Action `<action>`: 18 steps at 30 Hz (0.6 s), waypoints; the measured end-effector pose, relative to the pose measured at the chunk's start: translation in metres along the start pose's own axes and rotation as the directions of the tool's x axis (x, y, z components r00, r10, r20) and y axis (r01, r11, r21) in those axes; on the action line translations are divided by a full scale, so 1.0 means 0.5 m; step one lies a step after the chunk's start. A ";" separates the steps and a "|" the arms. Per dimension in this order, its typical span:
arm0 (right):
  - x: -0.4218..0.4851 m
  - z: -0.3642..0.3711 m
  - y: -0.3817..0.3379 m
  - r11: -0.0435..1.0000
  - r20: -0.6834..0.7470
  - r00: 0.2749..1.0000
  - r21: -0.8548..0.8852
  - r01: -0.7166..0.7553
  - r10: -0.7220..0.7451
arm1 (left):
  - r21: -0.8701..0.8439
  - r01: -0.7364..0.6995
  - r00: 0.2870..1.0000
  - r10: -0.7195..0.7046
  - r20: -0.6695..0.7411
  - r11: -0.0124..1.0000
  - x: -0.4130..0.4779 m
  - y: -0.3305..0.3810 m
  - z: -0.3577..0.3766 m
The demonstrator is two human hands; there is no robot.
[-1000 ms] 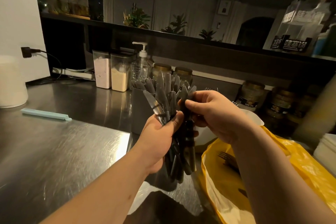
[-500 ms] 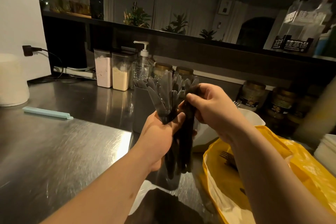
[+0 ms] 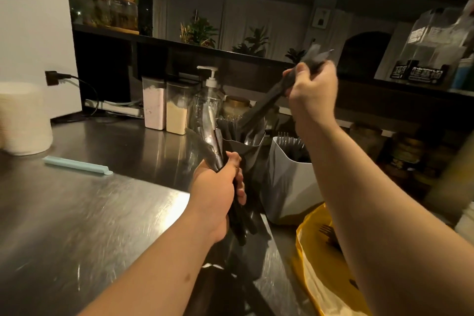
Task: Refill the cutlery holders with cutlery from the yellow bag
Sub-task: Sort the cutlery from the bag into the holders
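My left hand (image 3: 218, 192) grips a bundle of black plastic knives (image 3: 213, 151), blades up, over the steel counter. My right hand (image 3: 311, 90) is raised to the upper right and holds a smaller bunch of black knives (image 3: 272, 97), tilted with their lower ends reaching down into the dark grey cutlery holder (image 3: 248, 159). Just right of it stands a light grey holder (image 3: 287, 187) with forks in it. The yellow bag (image 3: 320, 264) lies open at the lower right, a black fork (image 3: 329, 232) showing inside under my right forearm.
The steel counter (image 3: 89, 213) carries a pale blue strip (image 3: 77, 165), a white cup stack (image 3: 24, 120), two powder canisters (image 3: 165, 108) and a pump bottle (image 3: 209, 108). Jars (image 3: 407, 151) line the back right. A dark shelf with plants runs above.
My right hand has pulled a bunch of knives away from the bundle in my left hand and lifted it up and right, over the dark grey holder. My left hand has dropped a little.
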State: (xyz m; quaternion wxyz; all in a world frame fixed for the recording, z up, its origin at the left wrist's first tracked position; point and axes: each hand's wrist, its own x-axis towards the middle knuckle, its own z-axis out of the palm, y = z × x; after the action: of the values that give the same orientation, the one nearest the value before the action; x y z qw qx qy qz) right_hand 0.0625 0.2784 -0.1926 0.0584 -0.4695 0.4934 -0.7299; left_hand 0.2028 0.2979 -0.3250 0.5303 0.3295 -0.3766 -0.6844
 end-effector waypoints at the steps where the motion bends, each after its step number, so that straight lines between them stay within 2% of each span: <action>1: 0.002 0.011 0.012 0.998 0.058 0.998 -0.049 -0.034 0.037 | -0.006 0.006 0.999 -0.006 0.033 1.000 -0.001 0.001 0.000; 4: -0.007 0.029 0.048 0.944 0.229 0.958 -0.314 -0.098 0.175 | 0.002 0.019 0.990 -0.019 0.137 1.000 -0.011 0.005 0.000; 6: -0.020 0.027 0.050 0.869 0.336 0.898 -0.487 -0.091 0.282 | 0.022 0.012 0.982 -0.016 0.186 1.000 -0.018 0.007 0.001; 9: -0.038 0.006 0.026 0.772 0.409 0.831 -0.634 -0.039 0.378 | 0.062 0.003 0.971 -0.017 0.237 0.998 -0.020 0.007 0.000; 11: -0.051 -0.019 0.013 0.785 0.401 0.847 -0.618 -0.032 0.350 | 0.125 -0.017 0.965 -0.016 0.261 0.992 -0.019 0.004 -0.002; 14: -0.099 -0.059 -0.007 0.888 0.390 0.887 -0.458 -0.046 0.247 | 0.144 -0.041 0.939 -0.011 0.344 0.989 -0.022 -0.004 0.001; 18: -0.146 -0.087 -0.022 0.860 0.364 0.928 -0.496 0.118 0.082 | 0.131 -0.061 0.909 0.001 0.416 0.989 -0.038 -0.009 0.012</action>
State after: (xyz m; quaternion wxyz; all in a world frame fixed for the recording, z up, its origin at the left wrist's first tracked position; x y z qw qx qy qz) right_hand 0.0743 0.3528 -0.2332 0.0179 -0.6025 0.6438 -0.4713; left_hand 0.1998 0.3182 -0.3249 0.4243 0.2072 -0.5335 -0.7017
